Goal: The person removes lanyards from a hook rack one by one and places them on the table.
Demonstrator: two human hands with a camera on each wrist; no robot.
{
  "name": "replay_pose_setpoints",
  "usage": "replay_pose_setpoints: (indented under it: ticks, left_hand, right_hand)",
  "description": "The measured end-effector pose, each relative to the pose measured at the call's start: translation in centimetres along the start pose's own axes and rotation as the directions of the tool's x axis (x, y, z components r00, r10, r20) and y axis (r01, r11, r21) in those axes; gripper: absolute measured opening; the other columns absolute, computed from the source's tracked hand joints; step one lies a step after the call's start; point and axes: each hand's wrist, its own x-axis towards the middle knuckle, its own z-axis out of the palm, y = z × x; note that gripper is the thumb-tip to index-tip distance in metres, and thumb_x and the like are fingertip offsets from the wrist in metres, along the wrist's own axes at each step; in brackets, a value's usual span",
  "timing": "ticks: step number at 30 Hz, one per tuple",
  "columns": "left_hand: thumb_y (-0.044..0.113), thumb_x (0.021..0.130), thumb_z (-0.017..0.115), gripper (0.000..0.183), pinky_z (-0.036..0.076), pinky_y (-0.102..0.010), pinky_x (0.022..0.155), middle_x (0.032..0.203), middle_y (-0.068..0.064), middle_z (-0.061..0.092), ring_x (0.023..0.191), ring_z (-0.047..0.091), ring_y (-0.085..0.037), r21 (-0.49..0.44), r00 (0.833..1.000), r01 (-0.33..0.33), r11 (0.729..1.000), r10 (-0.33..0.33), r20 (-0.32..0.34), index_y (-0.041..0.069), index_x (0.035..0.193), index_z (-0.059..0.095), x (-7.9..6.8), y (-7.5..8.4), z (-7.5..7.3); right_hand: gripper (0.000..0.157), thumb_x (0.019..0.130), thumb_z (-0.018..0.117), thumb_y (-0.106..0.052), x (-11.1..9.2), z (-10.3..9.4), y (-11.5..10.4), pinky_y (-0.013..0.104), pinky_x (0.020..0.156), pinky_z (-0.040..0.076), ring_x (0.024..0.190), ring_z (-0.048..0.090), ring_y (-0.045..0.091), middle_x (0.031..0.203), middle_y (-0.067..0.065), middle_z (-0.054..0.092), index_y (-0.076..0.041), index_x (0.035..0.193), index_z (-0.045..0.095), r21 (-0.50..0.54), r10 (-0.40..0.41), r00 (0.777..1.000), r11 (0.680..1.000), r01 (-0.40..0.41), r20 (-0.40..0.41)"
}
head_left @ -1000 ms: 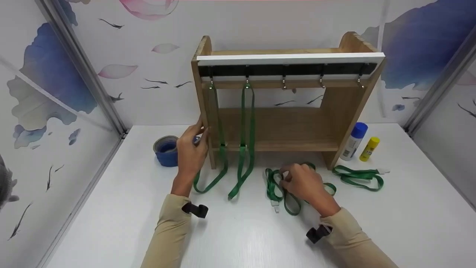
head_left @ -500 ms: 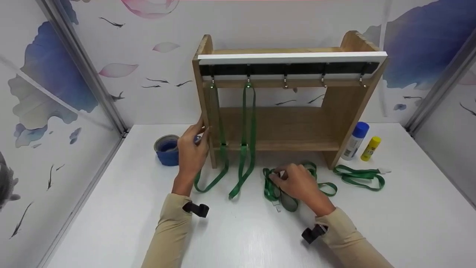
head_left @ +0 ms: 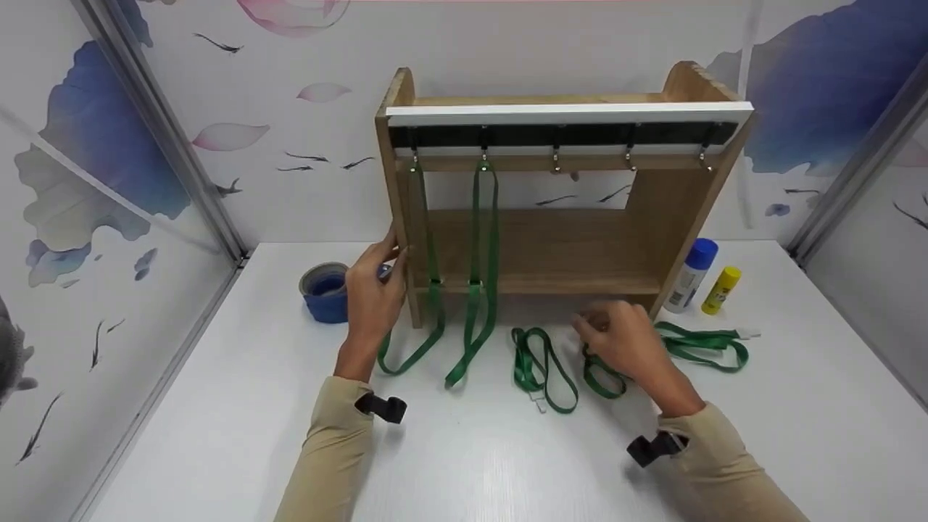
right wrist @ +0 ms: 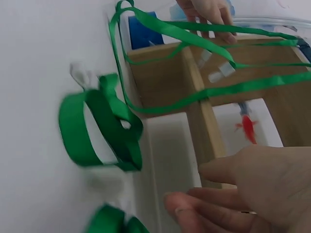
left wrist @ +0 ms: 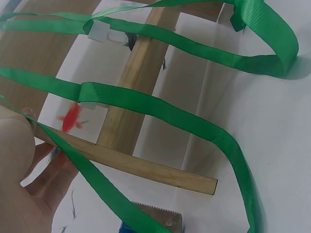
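Note:
My left hand [head_left: 373, 297] grips the left side panel of a wooden shelf [head_left: 544, 250], fingers behind the edge. Two green lanyards [head_left: 494, 254] hang from the shelf's two leftmost hooks, their lower ends reaching the table. Over the table in front of the shelf is my right hand [head_left: 627, 341], fingers loosely bent. The right wrist view shows its thumb and fingertips [right wrist: 182, 201] apart with nothing between them. Below it lies a folded green lanyard [head_left: 612, 395], partly hidden by the hand. Another coiled lanyard [head_left: 522, 373] with a pale clip lies to its left.
A third lanyard [head_left: 714, 338] lies folded at the right. Beside the shelf stand a blue-capped glue stick [head_left: 689, 283] and a yellow glue stick [head_left: 720, 291]. Blue tape [head_left: 328, 309] sits left of the shelf. Three bare hooks [head_left: 556, 161] line the rail. Patterned walls enclose the table.
My right hand has let go of the left coiled lanyard and moved right, over the middle one. The left coil shifted slightly left. My left hand stays on the shelf.

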Motion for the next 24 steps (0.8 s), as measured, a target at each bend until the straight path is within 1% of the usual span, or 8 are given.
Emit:
replay_pose_setpoints:
  ticks: [3, 6, 11, 14, 16, 19, 22, 24]
  left_hand:
    - [0.02, 0.11, 0.066, 0.047, 0.067, -0.043, 0.094, 0.135, -0.008, 0.075, 0.12, 0.075, -0.022, -0.002, 1.0, 0.006, 1.0, -0.006, 0.006, 0.02, 0.157, 0.058, 0.0, 0.0, 0.1]
    - [0.02, 0.11, 0.066, 0.047, 0.067, -0.045, 0.095, 0.137, -0.007, 0.075, 0.121, 0.074, -0.021, -0.008, 1.0, 0.019, 1.0, -0.019, 0.01, 0.021, 0.157, 0.058, 0.0, 0.1, 0.1]
    - [0.019, 0.11, 0.066, 0.047, 0.067, -0.043, 0.095, 0.139, -0.006, 0.074, 0.123, 0.074, -0.021, -0.006, 0.999, 0.037, 0.999, -0.036, 0.022, 0.019, 0.156, 0.059, -0.1, 0.2, 0.1]
    - [0.019, 0.11, 0.066, 0.047, 0.067, -0.042, 0.094, 0.139, -0.006, 0.074, 0.123, 0.074, -0.021, 0.0, 0.999, 0.033, 0.999, -0.033, 0.026, 0.02, 0.156, 0.059, -0.1, 0.2, 0.0]
    - [0.019, 0.11, 0.066, 0.047, 0.067, -0.042, 0.094, 0.14, -0.006, 0.074, 0.122, 0.075, -0.022, 0.004, 0.999, 0.029, 1.0, -0.029, 0.027, 0.019, 0.156, 0.059, -0.1, 0.1, -0.1]
    - [0.019, 0.11, 0.065, 0.047, 0.066, -0.044, 0.096, 0.141, -0.007, 0.074, 0.122, 0.076, -0.024, -0.004, 0.999, 0.029, 1.0, -0.029, 0.037, 0.018, 0.156, 0.058, 0.1, 0.3, -0.3]
    - [0.023, 0.111, 0.066, 0.043, 0.066, -0.045, 0.096, 0.138, -0.006, 0.076, 0.12, 0.077, -0.022, -0.025, 0.999, 0.04, 0.999, -0.04, 0.018, 0.017, 0.153, 0.062, 0.4, 0.6, -0.7]
    - [0.026, 0.11, 0.067, 0.037, 0.067, -0.043, 0.094, 0.133, -0.003, 0.079, 0.116, 0.077, -0.018, -0.042, 0.998, 0.037, 0.998, -0.039, -0.042, 0.019, 0.146, 0.069, 0.5, 1.1, -1.0]
  right_hand:
    - [0.032, 0.108, 0.069, -0.026, 0.0, -2.2, 1.3, 0.038, 0.08, 0.068, 0.09, 0.078, 0.03, 0.112, 0.019, 0.081, -0.003, 0.129, 0.076, 0.025, 0.014, 0.991, 1.0, -0.01, -0.135]
    - [0.038, 0.109, 0.067, -0.036, 0.1, -4.1, 2.9, 0.017, 0.074, 0.06, 0.09, 0.078, 0.029, 0.11, 0.02, 0.081, -0.004, 0.128, 0.077, 0.06, 0.043, 0.949, 0.998, -0.025, -0.312]
    - [0.044, 0.104, 0.072, -0.047, 0.2, -5.9, 5.3, 0.005, 0.067, 0.05, 0.073, 0.068, 0.002, 0.092, 0.012, 0.078, -0.004, 0.11, 0.077, 0.144, 0.095, 0.803, 0.99, -0.012, -0.588]
    - [0.043, 0.1, 0.079, -0.045, 0.4, -6.1, 6.0, 0.005, 0.075, 0.05, 0.083, 0.065, 0.0, 0.1, 0.008, 0.075, -0.005, 0.114, 0.073, 0.183, 0.106, 0.737, 0.983, 0.023, -0.668]
    - [0.045, 0.098, 0.081, -0.043, 0.7, -6.0, 6.2, 0.006, 0.083, 0.052, 0.099, 0.069, 0.007, 0.114, 0.005, 0.076, -0.009, 0.126, 0.071, 0.187, 0.093, 0.729, 0.981, 0.049, -0.678]
    - [0.053, 0.099, 0.08, -0.042, 1.0, -5.7, 6.2, 0.014, 0.097, 0.059, 0.121, 0.073, 0.019, 0.135, 0.003, 0.076, -0.017, 0.143, 0.067, 0.203, 0.081, 0.757, 0.977, 0.07, -0.648]
    - [0.052, 0.101, 0.079, -0.037, 1.3, -5.5, 6.2, 0.03, 0.101, 0.062, 0.129, 0.073, 0.027, 0.143, 0.003, 0.074, -0.018, 0.148, 0.066, 0.207, 0.075, 0.772, 0.975, 0.075, -0.631]
    - [0.049, 0.102, 0.078, -0.034, 1.3, -5.5, 6.1, 0.034, 0.1, 0.062, 0.13, 0.073, 0.028, 0.143, 0.003, 0.074, -0.017, 0.147, 0.068, 0.203, 0.072, 0.771, 0.976, 0.075, -0.632]
